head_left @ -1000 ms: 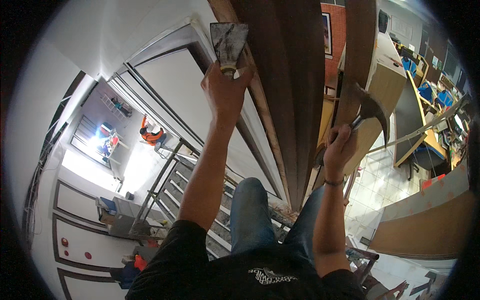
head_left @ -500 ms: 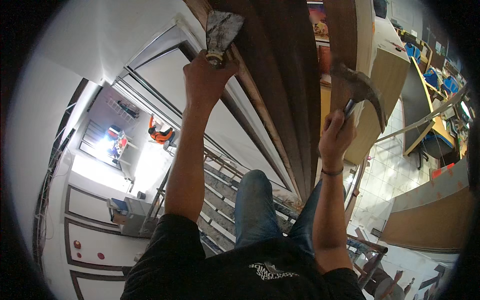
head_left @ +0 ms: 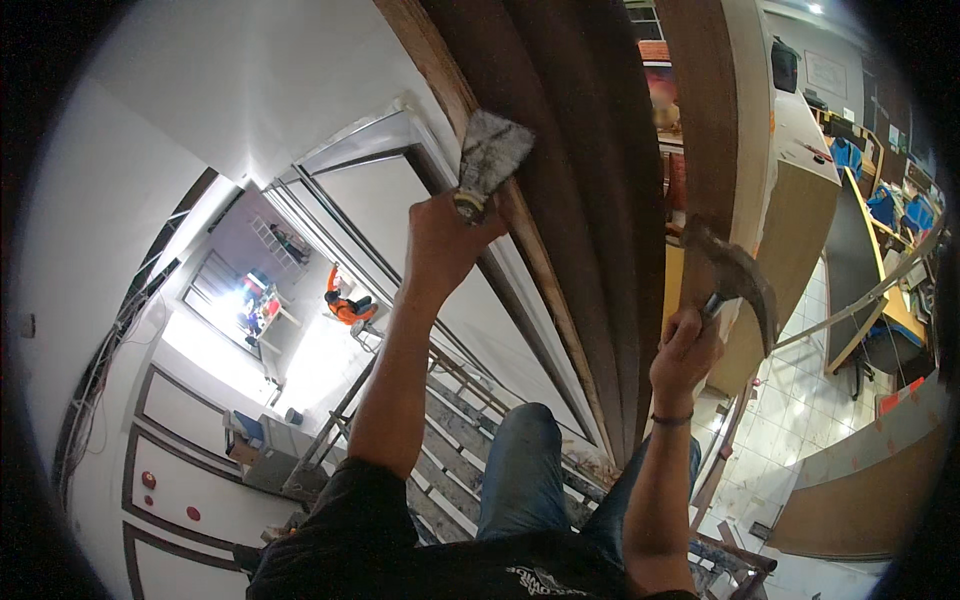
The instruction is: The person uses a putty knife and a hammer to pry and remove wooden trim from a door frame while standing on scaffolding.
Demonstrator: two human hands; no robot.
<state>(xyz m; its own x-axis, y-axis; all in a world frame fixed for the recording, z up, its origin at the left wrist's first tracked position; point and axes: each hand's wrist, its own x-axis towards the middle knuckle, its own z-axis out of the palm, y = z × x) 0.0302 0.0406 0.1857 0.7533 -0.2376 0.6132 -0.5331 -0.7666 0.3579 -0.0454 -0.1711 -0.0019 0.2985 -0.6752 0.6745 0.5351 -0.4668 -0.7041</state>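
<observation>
My left hand (head_left: 447, 243) is closed round the handle of a putty knife (head_left: 495, 152). The wide, stained blade points up and lies over the edge of dark brown wood panelling (head_left: 585, 190); whether it touches the wood I cannot tell. A lighter, rough wooden strip (head_left: 548, 275) runs along that edge, beside my knuckles. On the other side of the panelling, my right hand (head_left: 686, 352) grips a claw hammer (head_left: 735, 272) by its handle. The hammer's head is raised in front of a brown board, apart from the putty knife.
Under my knees lies a slatted scaffold platform (head_left: 445, 450) with metal rails. Far below on the left, a person in orange (head_left: 350, 307) crouches near a ladder (head_left: 280, 240). A tall pale cabinet (head_left: 785, 220) and desks stand at right. A grey box (head_left: 275, 445) sits at lower left.
The whole view has shifted, with the scene sliding down and right. Both hands still hold their tools; the putty knife now sits lower in the picture along the panelling edge.
</observation>
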